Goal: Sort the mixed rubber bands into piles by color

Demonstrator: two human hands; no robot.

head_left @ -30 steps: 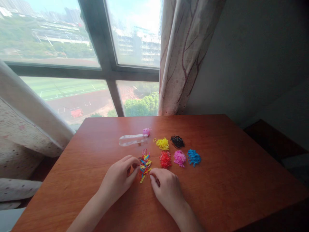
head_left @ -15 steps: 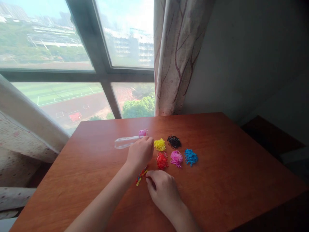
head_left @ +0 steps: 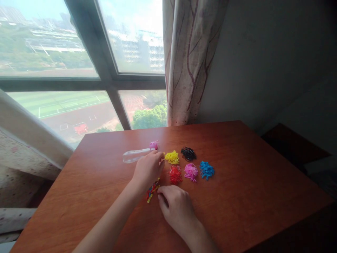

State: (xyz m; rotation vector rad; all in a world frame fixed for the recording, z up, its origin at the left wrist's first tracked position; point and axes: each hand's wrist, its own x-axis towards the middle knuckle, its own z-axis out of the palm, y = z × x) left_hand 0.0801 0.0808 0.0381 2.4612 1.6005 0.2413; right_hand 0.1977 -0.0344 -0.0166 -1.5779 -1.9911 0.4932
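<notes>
On the table (head_left: 237, 196), the left hand (head_left: 147, 167) and right hand (head_left: 177, 203) both curl; I cannot tell if either grips anything. A bottle (head_left: 131, 156) lies just beyond the left. Yellow bands (head_left: 172, 157) beside the left and red bands (head_left: 175, 174) beyond the right seem spaced to separate colours; mixed bands (head_left: 150, 194) lie beside the right.

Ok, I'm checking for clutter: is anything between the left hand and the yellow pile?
Nothing visible: the left hand is just left of the yellow pile; the red pile lies nearer the person, off that path.

Hazy daylight from the window (head_left: 86, 83), soft glare (whitish) on the tabletop (head_left: 118, 140), right-hand wall (head_left: 258, 70) dim.
</notes>
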